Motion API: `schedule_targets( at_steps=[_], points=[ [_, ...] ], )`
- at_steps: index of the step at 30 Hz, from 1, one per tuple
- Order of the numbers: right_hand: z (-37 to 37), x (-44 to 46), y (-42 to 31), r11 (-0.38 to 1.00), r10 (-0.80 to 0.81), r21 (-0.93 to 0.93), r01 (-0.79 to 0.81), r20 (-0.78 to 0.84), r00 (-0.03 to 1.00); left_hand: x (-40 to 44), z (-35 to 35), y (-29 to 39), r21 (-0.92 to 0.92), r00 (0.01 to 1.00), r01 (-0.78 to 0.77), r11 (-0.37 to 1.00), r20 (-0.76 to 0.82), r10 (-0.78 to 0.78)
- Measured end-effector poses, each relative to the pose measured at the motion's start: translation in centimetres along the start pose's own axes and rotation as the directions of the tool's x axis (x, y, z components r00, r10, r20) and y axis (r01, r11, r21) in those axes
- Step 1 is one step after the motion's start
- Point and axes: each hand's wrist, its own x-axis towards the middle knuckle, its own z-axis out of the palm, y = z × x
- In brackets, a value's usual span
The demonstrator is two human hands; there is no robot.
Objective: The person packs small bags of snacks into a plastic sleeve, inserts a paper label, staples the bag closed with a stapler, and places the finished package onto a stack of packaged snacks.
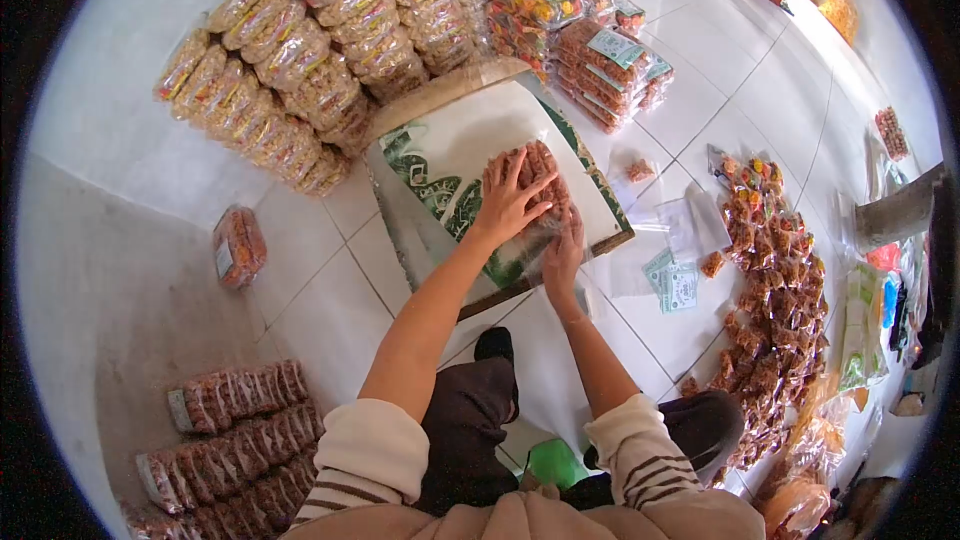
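Observation:
A clear plastic bag of reddish-brown snack pieces (541,162) lies on a low board-topped box (470,125) in front of me. My left hand (508,205) rests on top of the bag with its fingers spread. At the bag's near right side is my right hand (563,252), its fingers closed against the plastic; the exact grip is partly hidden. Right of the box, a clear plastic sheet (690,228) and several printed label cards (672,280) lie on the tiles.
Stacked snack packs (265,60) line the wall at back left, with labelled packs (605,65) behind the box. A long heap of small wrapped snacks (770,310) curves along my right. Filled packs (240,440) lie at lower left, and a single pack (239,247) sits nearer the wall.

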Motion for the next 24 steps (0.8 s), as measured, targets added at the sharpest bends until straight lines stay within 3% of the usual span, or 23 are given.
schedule_targets(
  at_steps=[5,7,8,10,11,12,13,15,19,21,22,24],
  points=[
    [-0.5,-0.4,-0.7,0.993,0.037,-0.116,-0.037,-0.003,0.999,0.3,-0.2,0.1,-0.007,0.999,0.037,0.999,0.005,-0.037],
    [-1.0,-1.7,-0.6,0.982,0.056,-0.18,-0.062,-0.039,0.998,0.1,-0.1,-0.3,-0.002,0.979,0.205,0.979,-0.013,-0.205],
    [-1.2,-2.7,-0.2,0.986,0.118,-0.112,-0.125,-0.063,0.991,-0.5,0.0,-0.4,-0.004,0.977,0.212,0.977,-0.018,-0.212],
    [-1.4,-3.4,-0.3,0.982,0.181,-0.039,-0.184,-0.08,0.98,-2.9,0.7,-0.4,-0.416,0.816,0.442,0.795,-0.182,-0.549],
    [-1.6,-3.4,-0.5,0.978,0.198,-0.073,-0.194,0.04,0.979,-4.2,0.9,0.0,-0.413,0.813,0.445,0.795,-0.186,-0.552],
    [-1.6,-3.3,-1.0,0.974,0.215,-0.108,-0.199,0.16,0.964,-5.6,1.1,0.8,-0.523,0.763,0.54,0.659,-0.026,-0.646],
    [-1.2,-3.0,-1.6,0.975,0.211,-0.102,-0.196,0.167,0.963,-6.4,1.1,1.4,-0.602,0.696,0.625,0.497,0.143,-0.703],
    [-0.5,-2.0,-2.0,0.988,0.153,-0.066,-0.141,0.24,0.959,-6.7,1.3,2.2,-0.645,0.705,0.591,0.484,0.123,-0.698],
    [1.0,-1.6,-0.4,0.994,0.109,-0.049,-0.1,0.237,0.965,-6.5,2.3,3.7,-0.668,0.698,0.533,0.519,0.001,-0.716],
    [1.5,-1.2,-0.3,0.991,-0.068,-0.102,0.091,0.207,0.976,-6.5,2.5,3.8,-0.633,0.686,0.557,0.538,-0.014,-0.727],
    [1.4,-0.8,-0.8,0.991,-0.07,-0.101,0.093,0.207,0.976,-6.4,2.4,3.8,-0.633,0.687,0.556,0.539,-0.016,-0.727],
    [1.2,-0.4,-1.9,0.991,0.129,-0.072,-0.114,0.263,0.956,-6.4,2.1,4.1,-0.617,0.679,0.562,0.551,-0.036,-0.733]
  ],
)
